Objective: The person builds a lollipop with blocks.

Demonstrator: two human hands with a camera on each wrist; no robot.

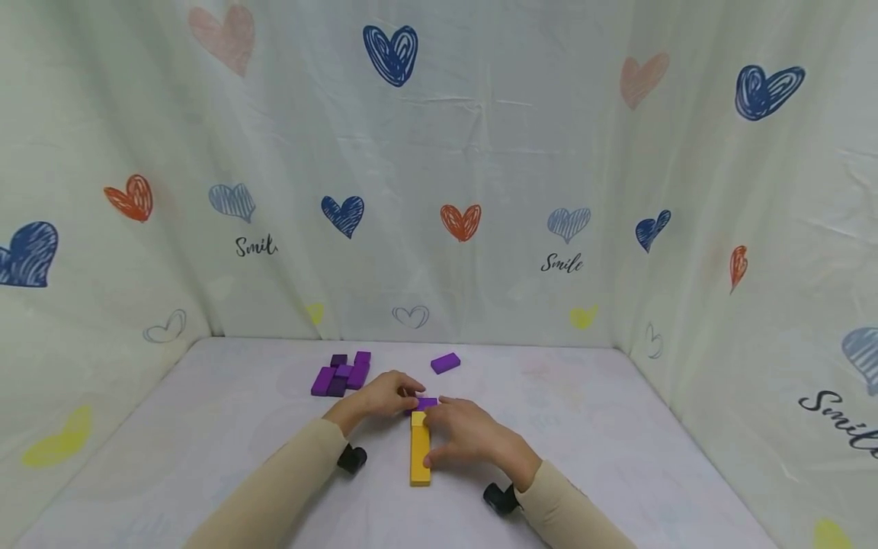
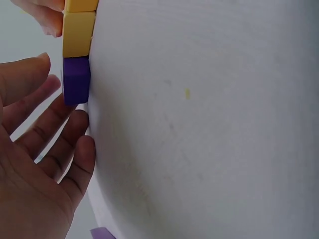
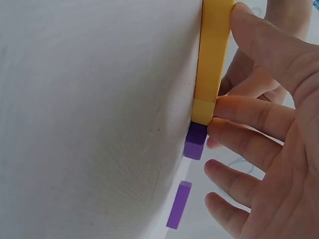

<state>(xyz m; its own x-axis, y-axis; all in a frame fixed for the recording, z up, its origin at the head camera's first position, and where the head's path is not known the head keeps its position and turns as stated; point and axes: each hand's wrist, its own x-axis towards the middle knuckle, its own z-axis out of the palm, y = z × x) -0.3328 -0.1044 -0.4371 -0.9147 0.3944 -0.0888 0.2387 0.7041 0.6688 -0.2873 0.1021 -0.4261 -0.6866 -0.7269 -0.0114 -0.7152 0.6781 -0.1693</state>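
A long yellow block (image 1: pixel 420 457) lies on the table with a short yellow block (image 1: pixel 419 418) at its far end. Beyond these, in line, sits a purple block (image 2: pixel 76 82), with a lighter purple block (image 3: pixel 193 151) showing past it in the right wrist view. My left hand (image 1: pixel 387 394) is at the purple blocks, its fingers loosely bent beside them and the thumb apart from the dark one. My right hand (image 1: pixel 473 435) lies along the right side of the yellow blocks. Its thumb and extended fingers touch them there.
A cluster of purple blocks (image 1: pixel 322 381), light and dark, lies flat at the back left. One loose purple block (image 1: pixel 446 363) is farther back, beyond the hands. A white curtain (image 1: pixel 439 168) printed with hearts hangs behind and beside the table (image 1: pixel 206 473).
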